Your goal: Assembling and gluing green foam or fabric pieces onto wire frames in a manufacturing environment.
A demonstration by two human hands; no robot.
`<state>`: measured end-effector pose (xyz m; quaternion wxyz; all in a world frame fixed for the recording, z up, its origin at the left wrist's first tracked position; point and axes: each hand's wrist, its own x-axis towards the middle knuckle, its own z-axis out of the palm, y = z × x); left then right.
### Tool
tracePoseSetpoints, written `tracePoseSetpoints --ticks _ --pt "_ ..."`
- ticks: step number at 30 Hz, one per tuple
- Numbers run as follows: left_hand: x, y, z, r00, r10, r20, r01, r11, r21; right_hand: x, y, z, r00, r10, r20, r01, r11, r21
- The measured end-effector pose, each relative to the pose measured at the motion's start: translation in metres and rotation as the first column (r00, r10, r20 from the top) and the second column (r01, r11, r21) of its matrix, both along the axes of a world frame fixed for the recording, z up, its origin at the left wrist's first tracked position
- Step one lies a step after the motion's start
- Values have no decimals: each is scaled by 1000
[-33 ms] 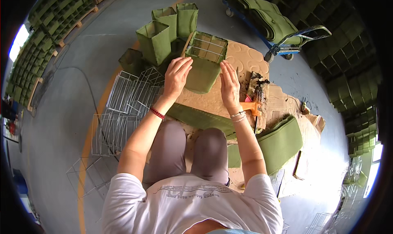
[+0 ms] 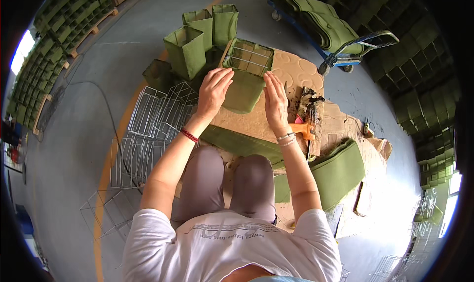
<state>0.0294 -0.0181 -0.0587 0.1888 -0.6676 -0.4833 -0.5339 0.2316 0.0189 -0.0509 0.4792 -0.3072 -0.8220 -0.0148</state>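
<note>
With fingers point(image 2: 226, 77) pressed together, nearly straight, on left hand point(image 2: 214, 92) and right hand point(image 2: 275, 102), reaches over cardboard-covered table point(image 2: 296, 67). Flanks green fabric box point(image 2: 242, 88) on it, wire grid point(image 2: 251, 51) at its mouth. Cannot tell whether touching its sides; shows palms turned out of sight.

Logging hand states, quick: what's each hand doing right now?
Left hand: open, at the left side of the green box; contact unclear.
Right hand: open, at the box's right side; contact unclear.
</note>
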Motion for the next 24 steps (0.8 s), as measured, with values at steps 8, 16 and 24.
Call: tracePoseSetpoints --ticks 8,16,24 --pt "-14 32 8 949 -192 -249 158 976 -153 -33 27 2 961 80 265 -69 996 -49" --pt "-9 25 8 917 -320 -238 284 943 -174 -15 19 13 921 162 354 -145 987 -76" --pt "8 20 18 905 -46 -422 -3 993 -115 -8 18 23 922 135 363 -105 989 -102"
